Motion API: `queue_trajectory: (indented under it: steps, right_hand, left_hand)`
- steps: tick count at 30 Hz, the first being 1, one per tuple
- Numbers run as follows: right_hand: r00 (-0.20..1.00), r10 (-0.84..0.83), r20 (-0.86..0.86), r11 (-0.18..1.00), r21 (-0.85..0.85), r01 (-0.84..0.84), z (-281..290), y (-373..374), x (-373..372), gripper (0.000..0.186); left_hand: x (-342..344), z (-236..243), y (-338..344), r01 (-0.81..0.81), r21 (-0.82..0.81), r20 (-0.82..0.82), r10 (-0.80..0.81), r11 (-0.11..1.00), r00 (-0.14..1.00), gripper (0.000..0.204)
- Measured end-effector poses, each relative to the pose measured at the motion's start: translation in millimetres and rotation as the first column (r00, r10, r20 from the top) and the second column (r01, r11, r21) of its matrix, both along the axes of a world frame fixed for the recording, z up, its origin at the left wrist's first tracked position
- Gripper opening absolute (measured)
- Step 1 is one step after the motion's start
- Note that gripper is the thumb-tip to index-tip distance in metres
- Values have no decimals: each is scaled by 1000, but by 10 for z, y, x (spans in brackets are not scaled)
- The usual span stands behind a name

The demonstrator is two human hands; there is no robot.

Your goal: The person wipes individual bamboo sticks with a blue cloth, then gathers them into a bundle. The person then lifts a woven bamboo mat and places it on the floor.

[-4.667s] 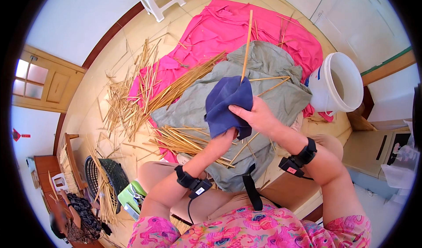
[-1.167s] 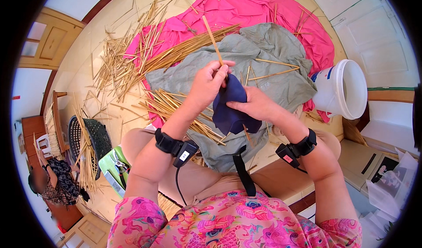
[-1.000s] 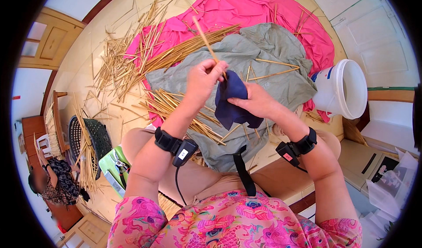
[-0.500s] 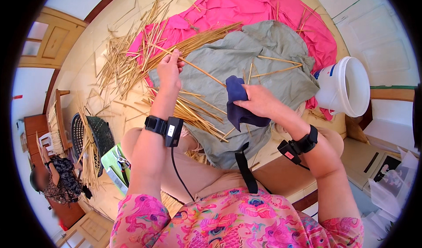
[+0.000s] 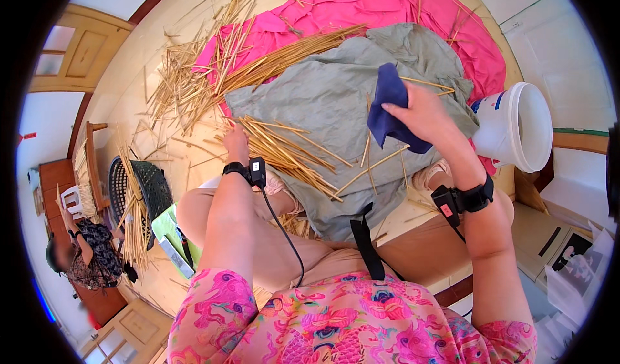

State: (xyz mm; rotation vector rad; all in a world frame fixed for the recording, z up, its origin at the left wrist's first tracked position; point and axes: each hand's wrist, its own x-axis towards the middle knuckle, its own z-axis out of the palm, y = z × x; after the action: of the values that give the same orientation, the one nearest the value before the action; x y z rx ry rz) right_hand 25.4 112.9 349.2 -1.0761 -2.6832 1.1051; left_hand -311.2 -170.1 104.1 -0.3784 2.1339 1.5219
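Observation:
My right hand grips a dark blue cloth, folded in its fingers and hanging down, above the grey-green cloth spread in front of me. My left hand is low, at the left ends of a loose pile of golden straw stalks. Its fingers are drawn together there; what they hold, if anything, is too small to make out. The pile lies partly on the grey-green cloth, between my feet and the far bundle.
A long stalk bundle lies on pink cloth, with scattered stalks to its left. A white bucket lies tipped at right. A dark basket and a green box stand left; another person sits beyond.
My left hand has dropped down and left to the near pile. My right hand has moved right and up with the blue cloth. The stalk stretched between the hands no longer shows there.

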Motion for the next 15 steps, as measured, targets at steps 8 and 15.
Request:
queue_trajectory:
  steps: [8,15]
  right_hand:
    - [981,-132,-141,987,-116,116,271,171,0,33]
    - [941,-303,-150,948,-152,281,477,241,113,30]
  left_hand:
    - [-14,-714,-310,190,-446,-113,-266,874,957,30]
    - [288,-765,-26,131,-774,-309,-551,619,775,32]
